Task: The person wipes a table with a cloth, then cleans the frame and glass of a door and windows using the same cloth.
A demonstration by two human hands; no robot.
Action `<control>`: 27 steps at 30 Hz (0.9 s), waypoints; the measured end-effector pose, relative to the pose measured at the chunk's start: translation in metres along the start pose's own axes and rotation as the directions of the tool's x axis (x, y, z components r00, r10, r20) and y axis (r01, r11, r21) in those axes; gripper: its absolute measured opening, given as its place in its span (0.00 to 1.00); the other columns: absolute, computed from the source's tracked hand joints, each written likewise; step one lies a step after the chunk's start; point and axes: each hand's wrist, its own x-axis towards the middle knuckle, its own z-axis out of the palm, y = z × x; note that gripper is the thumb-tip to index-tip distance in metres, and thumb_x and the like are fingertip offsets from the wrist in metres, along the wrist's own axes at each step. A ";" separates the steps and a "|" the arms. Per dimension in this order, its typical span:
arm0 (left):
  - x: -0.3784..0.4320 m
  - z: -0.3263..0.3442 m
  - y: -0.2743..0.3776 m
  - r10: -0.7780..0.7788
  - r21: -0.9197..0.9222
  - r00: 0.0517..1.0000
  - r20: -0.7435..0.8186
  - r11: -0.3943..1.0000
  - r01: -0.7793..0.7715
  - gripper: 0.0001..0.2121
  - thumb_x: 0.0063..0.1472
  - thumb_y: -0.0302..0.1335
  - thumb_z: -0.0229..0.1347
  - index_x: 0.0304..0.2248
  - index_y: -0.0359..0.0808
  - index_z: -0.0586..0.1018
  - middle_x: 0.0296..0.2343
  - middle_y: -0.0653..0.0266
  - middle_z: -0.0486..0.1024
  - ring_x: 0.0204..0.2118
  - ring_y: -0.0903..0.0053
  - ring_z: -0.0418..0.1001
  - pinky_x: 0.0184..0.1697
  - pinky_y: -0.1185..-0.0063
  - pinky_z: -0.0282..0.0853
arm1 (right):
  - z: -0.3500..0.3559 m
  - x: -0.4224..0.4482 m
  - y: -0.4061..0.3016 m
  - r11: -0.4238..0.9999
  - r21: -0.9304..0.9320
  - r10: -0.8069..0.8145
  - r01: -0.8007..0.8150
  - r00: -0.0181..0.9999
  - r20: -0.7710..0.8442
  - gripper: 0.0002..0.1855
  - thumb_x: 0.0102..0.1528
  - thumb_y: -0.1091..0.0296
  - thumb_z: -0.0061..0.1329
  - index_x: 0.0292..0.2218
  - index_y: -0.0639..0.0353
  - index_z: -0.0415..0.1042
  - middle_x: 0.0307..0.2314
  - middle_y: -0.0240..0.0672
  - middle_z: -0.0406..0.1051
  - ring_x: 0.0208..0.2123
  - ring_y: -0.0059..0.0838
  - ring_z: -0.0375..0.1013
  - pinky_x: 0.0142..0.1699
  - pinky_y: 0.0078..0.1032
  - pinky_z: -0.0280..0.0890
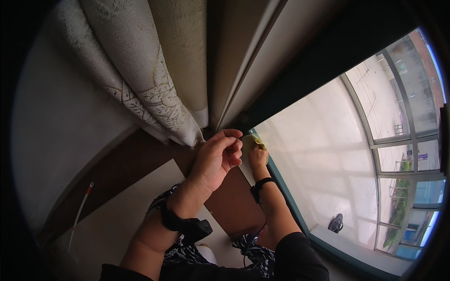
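My right hand [258,158] holds a yellow cloth [259,142] against the pale sill [247,149] at the low corner of a green door or window frame [277,171]. The cloth is bunched under its fingers, and part of it is hidden by the hand. To the left, my left hand [222,154] hovers with loosely curled fingers and nothing visible in them. It is nearest to the hem of a patterned curtain [163,102] and a pale upright jamb [242,59]. Each wrist wears a black strap with a small device.
A thin red-and-white stick [80,216] lies at the left, near the dark brown baseboard [116,168]. Brown tile [233,202] borders the pale floor below me. Beyond the green frame, dark flip-flops [335,223] rest on a light floor, with large framed windows [393,140] farther out.
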 end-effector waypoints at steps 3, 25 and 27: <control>0.003 0.007 -0.001 -0.002 -0.024 1.000 0.015 1.000 0.002 0.05 0.58 0.25 0.44 0.34 0.38 0.70 0.22 0.72 0.65 0.21 0.86 0.62 0.26 0.85 0.60 | -0.025 -0.022 0.020 0.998 -0.053 -0.055 0.045 0.974 -0.219 0.21 0.47 0.68 0.44 0.45 0.61 0.69 0.42 0.44 0.66 0.37 0.39 0.71 0.32 0.41 0.65; -0.002 0.022 -0.026 -0.007 -0.046 0.997 0.071 0.999 0.011 0.06 0.59 0.25 0.45 0.35 0.38 0.71 0.22 0.73 0.66 0.21 0.86 0.63 0.26 0.85 0.62 | -0.292 -0.088 0.079 0.982 0.169 0.177 -0.082 0.701 -0.691 0.19 0.45 0.76 0.50 0.41 0.54 0.66 0.34 0.43 0.72 0.29 0.39 0.75 0.28 0.30 0.72; -0.004 0.019 -0.025 -0.009 -0.031 0.999 0.053 0.999 0.011 0.06 0.59 0.25 0.45 0.35 0.38 0.71 0.22 0.73 0.66 0.21 0.86 0.63 0.26 0.85 0.62 | -0.248 -0.073 0.060 0.981 0.188 0.159 -0.052 0.768 -0.620 0.20 0.43 0.75 0.49 0.41 0.52 0.67 0.36 0.36 0.70 0.30 0.37 0.74 0.27 0.30 0.71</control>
